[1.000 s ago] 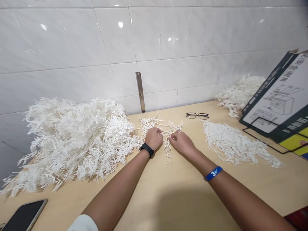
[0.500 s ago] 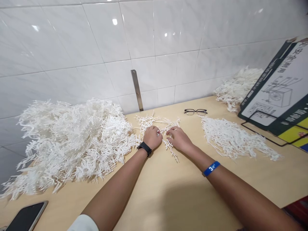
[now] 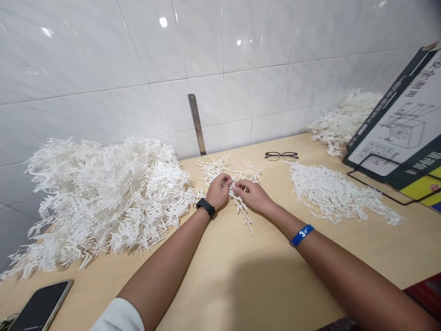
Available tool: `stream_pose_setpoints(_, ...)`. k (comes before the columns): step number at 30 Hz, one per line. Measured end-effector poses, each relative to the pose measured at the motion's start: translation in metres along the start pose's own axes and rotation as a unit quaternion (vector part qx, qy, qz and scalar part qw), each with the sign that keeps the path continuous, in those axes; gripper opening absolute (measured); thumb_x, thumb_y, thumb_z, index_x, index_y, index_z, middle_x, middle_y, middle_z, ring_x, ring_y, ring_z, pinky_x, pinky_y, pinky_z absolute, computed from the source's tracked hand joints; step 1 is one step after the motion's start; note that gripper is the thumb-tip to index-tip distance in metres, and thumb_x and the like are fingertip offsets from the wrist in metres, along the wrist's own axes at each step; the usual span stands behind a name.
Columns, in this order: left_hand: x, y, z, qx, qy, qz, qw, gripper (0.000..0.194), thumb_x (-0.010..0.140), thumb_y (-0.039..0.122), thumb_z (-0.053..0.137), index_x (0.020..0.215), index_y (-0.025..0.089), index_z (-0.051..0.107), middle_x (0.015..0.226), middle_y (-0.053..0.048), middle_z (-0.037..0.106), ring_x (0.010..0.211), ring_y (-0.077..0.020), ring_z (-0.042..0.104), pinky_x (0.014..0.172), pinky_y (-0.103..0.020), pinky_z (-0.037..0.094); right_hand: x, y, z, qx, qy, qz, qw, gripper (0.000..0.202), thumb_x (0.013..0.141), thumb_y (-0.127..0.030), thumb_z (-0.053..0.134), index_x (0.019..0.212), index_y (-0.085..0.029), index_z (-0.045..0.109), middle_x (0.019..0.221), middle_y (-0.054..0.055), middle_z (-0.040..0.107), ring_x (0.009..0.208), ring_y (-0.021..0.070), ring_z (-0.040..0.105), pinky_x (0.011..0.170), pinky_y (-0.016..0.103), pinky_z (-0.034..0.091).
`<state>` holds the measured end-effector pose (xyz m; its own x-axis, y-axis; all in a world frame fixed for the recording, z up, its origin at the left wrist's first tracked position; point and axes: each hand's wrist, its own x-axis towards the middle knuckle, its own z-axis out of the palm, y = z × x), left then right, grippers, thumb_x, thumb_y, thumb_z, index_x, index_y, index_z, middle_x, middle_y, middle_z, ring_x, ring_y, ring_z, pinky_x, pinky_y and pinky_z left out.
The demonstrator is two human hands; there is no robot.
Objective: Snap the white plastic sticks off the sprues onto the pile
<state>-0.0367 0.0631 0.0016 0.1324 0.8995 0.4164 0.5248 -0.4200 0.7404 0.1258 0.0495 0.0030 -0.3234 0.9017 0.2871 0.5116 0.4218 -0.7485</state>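
Both hands have drawn closer together since the earlier frames, and their fingertips now meet over the small cluster of white plastic sprigs. The left hand (image 3: pixel 218 190) is curled, its fingers pinching the top of a white branched sprig (image 3: pixel 242 210); the right hand (image 3: pixel 252 195) pinches the same sprig from the other side, so both grasp it. The sprig's lower end trails toward the person across the desk (image 3: pixel 241 276), resting on the wood. Behind the hands lies a loose scatter of sprigs (image 3: pixel 220 168), close to the tiled wall. A black watch (image 3: pixel 206 207) sits on the left wrist and a blue wristband (image 3: pixel 302 234) on the right forearm.

To the left a large heap of white sprigs (image 3: pixel 99 197) spreads along the wall. To the right lies a flatter pile of stripped pieces (image 3: pixel 337 195), well apart from the hands, and a further pile (image 3: pixel 344 122) sits in the far right corner. Folded glasses (image 3: pixel 281 156) rest near the wall, between the scatter and the flatter pile. A phone (image 3: pixel 39 305) lies at the near left edge. A printed cardboard box (image 3: pixel 399 133) leans at the right.
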Motion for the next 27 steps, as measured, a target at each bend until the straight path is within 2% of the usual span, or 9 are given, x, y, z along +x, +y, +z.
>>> stream_pose_setpoints(2,0.0,-0.001,0.001,0.003,-0.014,0.009,1.0,0.01,0.088,0.022,0.046,0.082,0.019,0.054,0.083,-0.002,0.062,0.079,-0.0156,0.057,0.075,-0.028,0.045,0.0,0.0,0.0,-0.008,-0.003,0.004,1.0,0.024,0.087,-0.036,0.051,0.073,-0.018,0.061,0.074,0.0,0.061,0.07,0.0138,0.053,0.065,0.024,0.037)
stream_pose_setpoints(5,0.0,-0.002,0.002,0.037,-0.026,0.001,0.999,0.01,0.088,0.02,0.044,0.081,0.019,0.052,0.079,-0.002,0.06,0.074,-0.0152,0.054,0.07,-0.028,0.043,0.001,0.002,0.0,-0.036,-0.023,0.006,0.999,0.025,0.085,-0.031,0.05,0.063,-0.019,0.051,0.065,-0.002,0.054,0.063,0.0126,0.047,0.061,0.024,0.033)
stream_pose_setpoints(9,0.0,-0.003,0.004,0.113,-0.015,-0.03,0.993,0.012,0.087,0.016,0.042,0.079,0.02,0.05,0.073,-0.002,0.057,0.068,-0.0157,0.05,0.064,-0.028,0.039,0.0,0.002,0.002,-0.047,-0.05,-0.018,0.997,0.026,0.082,-0.027,0.046,0.058,-0.019,0.043,0.06,-0.003,0.046,0.062,0.0125,0.043,0.06,0.024,0.03)
stream_pose_setpoints(15,0.002,-0.004,0.004,0.137,-0.017,-0.057,0.989,0.012,0.088,0.015,0.042,0.08,0.021,0.049,0.071,-0.001,0.056,0.064,-0.0155,0.047,0.061,-0.027,0.036,-0.004,-0.007,0.006,0.041,-0.081,-0.063,0.994,0.026,0.08,-0.026,0.046,0.057,-0.019,0.036,0.059,-0.004,0.037,0.059,0.0109,0.035,0.058,0.024,0.027)
stream_pose_setpoints(23,0.006,-0.011,0.005,0.109,-0.016,-0.09,0.99,0.012,0.089,0.016,0.042,0.079,0.021,0.047,0.068,0.002,0.053,0.061,-0.0136,0.046,0.058,-0.026,0.033,-0.006,-0.015,0.001,0.078,-0.076,-0.058,0.992,0.025,0.082,-0.029,0.044,0.06,-0.019,0.037,0.06,-0.004,0.035,0.06,0.0107,0.033,0.057,0.023,0.027)
stream_pose_setpoints(27,0.006,-0.01,0.005,0.088,-0.004,-0.079,0.993,0.01,0.088,0.016,0.043,0.081,0.02,0.049,0.069,0.002,0.054,0.062,-0.0133,0.047,0.059,-0.025,0.035,-0.005,-0.012,-0.003,0.033,-0.063,-0.041,0.997,0.024,0.082,-0.028,0.045,0.06,-0.019,0.043,0.059,-0.004,0.042,0.061,0.0116,0.039,0.058,0.023,0.03)
